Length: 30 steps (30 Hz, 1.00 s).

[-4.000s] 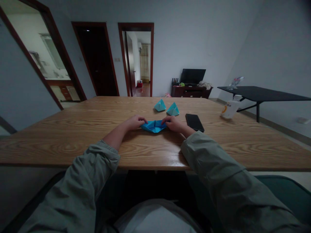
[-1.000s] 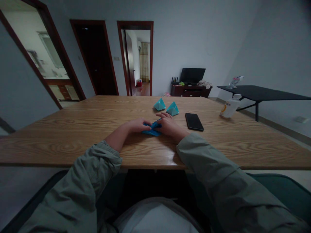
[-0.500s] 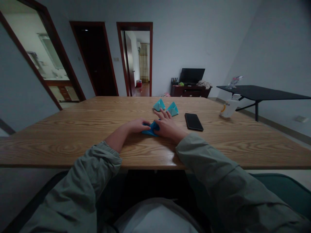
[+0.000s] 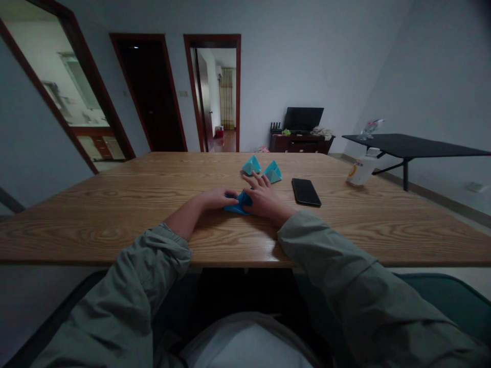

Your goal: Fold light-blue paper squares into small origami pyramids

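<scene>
A piece of blue folded paper (image 4: 240, 205) lies on the wooden table between my two hands, partly covered by them. From the left, my left hand (image 4: 215, 198) grips its edge, thumb and fingers closed around it. My right hand (image 4: 263, 196) holds the other side with the thumb on the paper, while some fingers stretch out forward over it. Just past my right fingertips stand two light-blue folded paper shapes, a left one (image 4: 251, 165) and a right one (image 4: 272, 172), each rising to a point.
A black phone (image 4: 306, 192) lies right of my right hand on the wooden table (image 4: 126, 204). Farther right stands a white container (image 4: 362, 169) with an orange mark. Behind it is a black table (image 4: 418, 145). A television (image 4: 303, 119) stands by the far wall.
</scene>
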### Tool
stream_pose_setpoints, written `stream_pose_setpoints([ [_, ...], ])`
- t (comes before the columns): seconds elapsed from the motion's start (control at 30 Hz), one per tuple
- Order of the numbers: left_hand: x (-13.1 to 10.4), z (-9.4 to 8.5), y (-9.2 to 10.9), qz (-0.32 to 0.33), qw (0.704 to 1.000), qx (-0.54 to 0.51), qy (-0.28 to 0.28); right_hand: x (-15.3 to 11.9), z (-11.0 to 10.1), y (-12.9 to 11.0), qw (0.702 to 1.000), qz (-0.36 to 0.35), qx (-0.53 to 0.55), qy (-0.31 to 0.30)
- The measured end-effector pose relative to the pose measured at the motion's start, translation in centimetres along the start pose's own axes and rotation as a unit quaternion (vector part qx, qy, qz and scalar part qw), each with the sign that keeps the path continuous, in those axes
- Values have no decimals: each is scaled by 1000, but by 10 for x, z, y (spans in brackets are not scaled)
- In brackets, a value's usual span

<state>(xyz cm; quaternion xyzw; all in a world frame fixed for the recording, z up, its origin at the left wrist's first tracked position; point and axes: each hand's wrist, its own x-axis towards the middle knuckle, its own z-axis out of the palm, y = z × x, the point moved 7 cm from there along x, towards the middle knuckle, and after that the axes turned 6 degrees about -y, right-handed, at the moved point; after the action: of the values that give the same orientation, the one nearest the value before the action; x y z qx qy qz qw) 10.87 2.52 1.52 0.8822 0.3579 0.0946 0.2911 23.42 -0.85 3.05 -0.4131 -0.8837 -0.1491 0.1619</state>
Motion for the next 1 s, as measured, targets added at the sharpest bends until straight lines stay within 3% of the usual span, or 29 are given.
stream_pose_setpoints([
  [0.43,-5,0,-1,-21,1000,-11,-6,0,2,4,1000,3,5,-6],
  [0.63,-5,2,-4,-22,999,-7,-23,-1,1,2,999,-37,12,-11],
  [1.0,-4,-3,-7,-3,1000,-22,11,-1,-6,-5,996,-63,55,-30],
])
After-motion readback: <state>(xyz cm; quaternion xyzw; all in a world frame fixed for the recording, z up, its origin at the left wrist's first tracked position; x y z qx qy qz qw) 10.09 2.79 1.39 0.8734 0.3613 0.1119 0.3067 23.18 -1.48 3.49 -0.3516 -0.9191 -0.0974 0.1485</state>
